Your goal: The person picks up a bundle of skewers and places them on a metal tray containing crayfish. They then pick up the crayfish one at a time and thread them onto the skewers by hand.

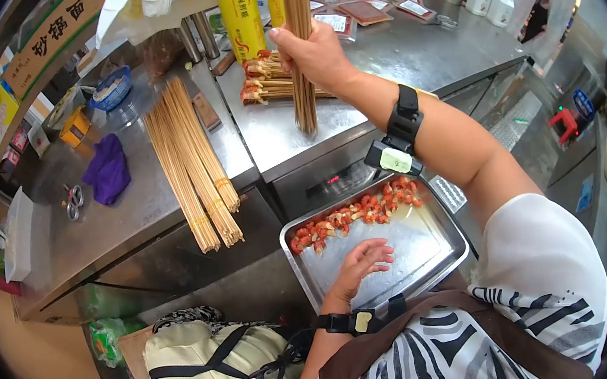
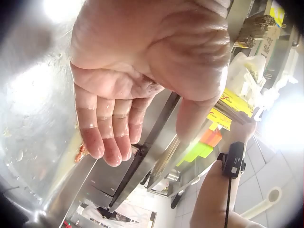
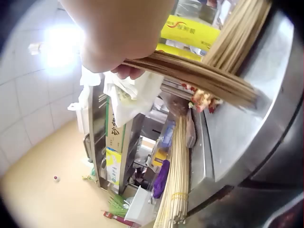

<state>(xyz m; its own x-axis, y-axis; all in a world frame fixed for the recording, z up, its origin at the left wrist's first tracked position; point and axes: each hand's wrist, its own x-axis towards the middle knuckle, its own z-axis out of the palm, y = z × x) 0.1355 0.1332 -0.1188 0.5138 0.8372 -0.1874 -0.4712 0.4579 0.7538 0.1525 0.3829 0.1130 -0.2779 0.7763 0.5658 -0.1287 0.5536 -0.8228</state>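
My right hand grips a thick bundle of wooden skewers and holds it upright over the steel counter, its lower end at the counter top. Right beside the bundle lie several skewers loaded with red crayfish tails. Down in front of me, my left hand hovers over a steel tray, holding nothing. In the left wrist view its fingers look wet and relaxed, the palm turned toward the camera. Loose crayfish tails line the far side of the tray, with some liquid on its bottom.
Long tied bundles of bare skewers lie to the left, their ends overhanging the counter edge. Near them are a purple cloth, scissors and a blue basket. Yellow boxes stand behind the right hand; flat packets lie farther back.
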